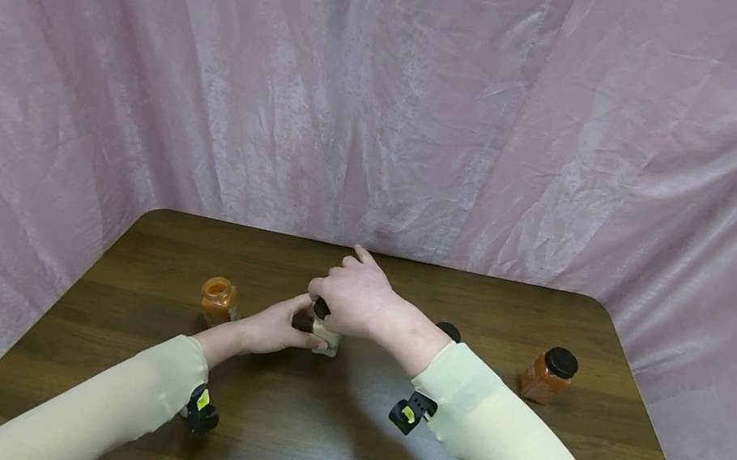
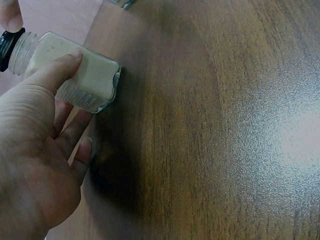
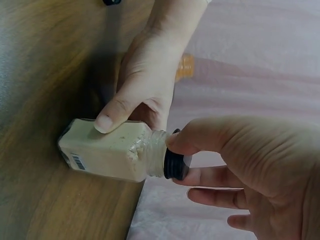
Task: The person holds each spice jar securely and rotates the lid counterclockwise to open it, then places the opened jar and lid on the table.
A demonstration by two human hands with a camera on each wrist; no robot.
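At nine o'clock of the hands stands an uncapped orange jar (image 1: pixel 219 301), apart from them. Next, at centre, the left hand (image 1: pixel 273 328) wraps thumb and fingers round the pale spice jar (image 1: pixel 325 336), which stands on the table (image 1: pixel 317 435), long axis upright. From twelve o'clock above it the right hand (image 1: pixel 352 297) pinches its black cap (image 3: pixel 176 165). Both hands touch it. Well off at three o'clock stands a capped orange jar (image 1: pixel 548 374).

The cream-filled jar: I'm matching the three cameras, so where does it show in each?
Head: cream-filled jar at table centre, between both hands.
Left wrist: upper left, under the left hand's thumb.
Right wrist: lower left, right hand on its cap.
Shared landmark: the black cap.
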